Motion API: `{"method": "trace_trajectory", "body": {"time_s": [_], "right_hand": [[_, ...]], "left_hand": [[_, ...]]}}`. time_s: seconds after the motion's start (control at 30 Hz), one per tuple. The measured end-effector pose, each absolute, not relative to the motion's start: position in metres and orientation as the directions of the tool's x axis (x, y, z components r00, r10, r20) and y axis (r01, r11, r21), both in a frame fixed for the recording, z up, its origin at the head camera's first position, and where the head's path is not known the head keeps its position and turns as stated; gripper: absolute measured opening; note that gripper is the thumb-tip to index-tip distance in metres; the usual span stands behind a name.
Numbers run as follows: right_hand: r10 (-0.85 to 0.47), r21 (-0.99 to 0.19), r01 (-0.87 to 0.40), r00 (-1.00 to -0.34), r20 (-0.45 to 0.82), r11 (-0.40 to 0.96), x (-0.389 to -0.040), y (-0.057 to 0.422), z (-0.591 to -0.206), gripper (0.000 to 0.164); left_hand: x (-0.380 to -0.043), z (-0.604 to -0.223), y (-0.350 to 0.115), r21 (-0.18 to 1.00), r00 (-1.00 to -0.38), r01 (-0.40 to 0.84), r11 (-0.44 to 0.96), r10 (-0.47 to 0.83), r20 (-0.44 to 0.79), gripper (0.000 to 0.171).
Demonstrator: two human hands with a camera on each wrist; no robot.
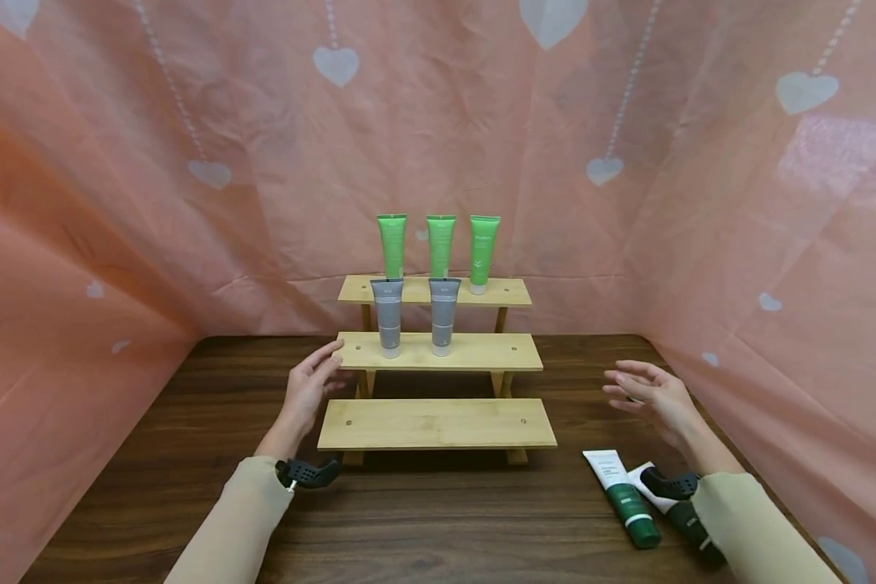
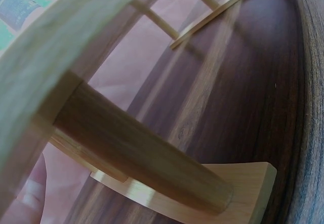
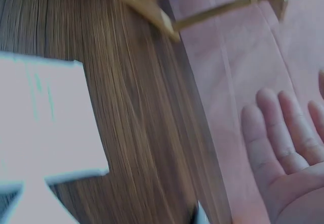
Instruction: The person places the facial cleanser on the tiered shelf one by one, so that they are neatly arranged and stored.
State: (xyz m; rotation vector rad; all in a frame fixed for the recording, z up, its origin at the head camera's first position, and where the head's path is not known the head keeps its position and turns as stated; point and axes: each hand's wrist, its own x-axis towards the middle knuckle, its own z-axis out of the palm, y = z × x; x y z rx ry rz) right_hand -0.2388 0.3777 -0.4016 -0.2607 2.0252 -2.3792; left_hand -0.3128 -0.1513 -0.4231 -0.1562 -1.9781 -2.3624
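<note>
A three-tier wooden shelf [image 1: 438,424] stands on the table. At the left end of its middle tier is my left hand [image 1: 310,385], fingers extended and fingertips at the board's edge; whether they press on it I cannot tell. In the left wrist view part of that hand [image 2: 30,198] shows beside a wooden leg [image 2: 147,148]. My right hand [image 1: 650,397] hovers right of the shelf, fingers loosely bent and holding nothing. Below it lie a white-and-green tube [image 1: 624,496] and a white-and-dark tube [image 1: 689,519], the latter partly hidden by my right wrist.
Several tubes stand on the shelf: two grey ones, including a grey tube [image 1: 444,316], on the middle tier, and three green ones, including a green tube [image 1: 484,250], on the top. A pink heart-patterned curtain [image 1: 584,243] surrounds the wooden table [image 1: 438,527] behind and at both sides.
</note>
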Motion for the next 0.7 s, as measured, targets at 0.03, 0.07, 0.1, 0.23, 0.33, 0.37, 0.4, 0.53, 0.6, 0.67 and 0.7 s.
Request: {"method": "trace_trajectory", "body": {"time_s": [0.03,0.07,0.1,0.23,0.33,0.37,0.4,0.53,0.6,0.67,0.7], "right_hand": [[-0.114,-0.986,-0.088,-0.988,0.104,-0.139,-0.237,0.382,-0.401,0.024],[-0.117,-0.990,-0.074,-0.989,0.088,-0.119,-0.236,0.387,-0.401,0.023],[-0.118,-0.993,-0.061,-0.990,0.073,-0.105,-0.235,0.391,-0.401,0.023],[-0.107,-0.999,-0.019,-0.994,0.024,-0.048,-0.230,0.408,-0.401,0.022],[-0.081,-1.000,-0.005,-0.997,0.004,0.010,-0.227,0.421,-0.401,0.022],[-0.077,-1.000,-0.005,-0.997,0.003,0.025,-0.225,0.425,-0.402,0.023],[-0.075,-0.999,-0.001,-0.997,-0.002,0.037,-0.225,0.429,-0.403,0.023],[-0.070,-0.997,0.020,-0.997,-0.025,0.077,-0.223,0.442,-0.408,0.024],[-0.052,-0.994,0.044,-0.997,-0.050,0.099,-0.223,0.447,-0.410,0.024],[-0.016,-0.992,0.061,-0.998,-0.063,0.114,-0.222,0.450,-0.412,0.025],[0.005,-0.991,0.066,-0.998,-0.066,0.113,-0.222,0.451,-0.413,0.025]], "left_hand": [[-0.311,-0.421,-0.151,0.979,-0.993,0.108,-0.175,0.025,0.115,0.041],[-0.309,-0.419,-0.150,0.979,-0.993,0.109,-0.174,0.025,0.115,0.041],[-0.308,-0.417,-0.150,0.979,-0.993,0.111,-0.171,0.026,0.117,0.041],[-0.310,-0.420,-0.150,0.978,-0.993,0.112,-0.175,0.026,0.118,0.042],[-0.316,-0.428,-0.152,0.977,-0.991,0.125,-0.172,0.019,0.130,0.043],[-0.318,-0.431,-0.152,0.976,-0.991,0.131,-0.172,0.015,0.136,0.043],[-0.319,-0.432,-0.152,0.976,-0.990,0.137,-0.168,0.010,0.140,0.044],[-0.319,-0.433,-0.152,0.976,-0.990,0.140,-0.166,0.004,0.142,0.045],[-0.319,-0.433,-0.152,0.977,-0.990,0.138,-0.163,0.003,0.140,0.044],[-0.319,-0.433,-0.152,0.978,-0.990,0.138,-0.157,0.002,0.140,0.044],[-0.320,-0.433,-0.152,0.978,-0.990,0.138,-0.156,0.003,0.140,0.044]]}}
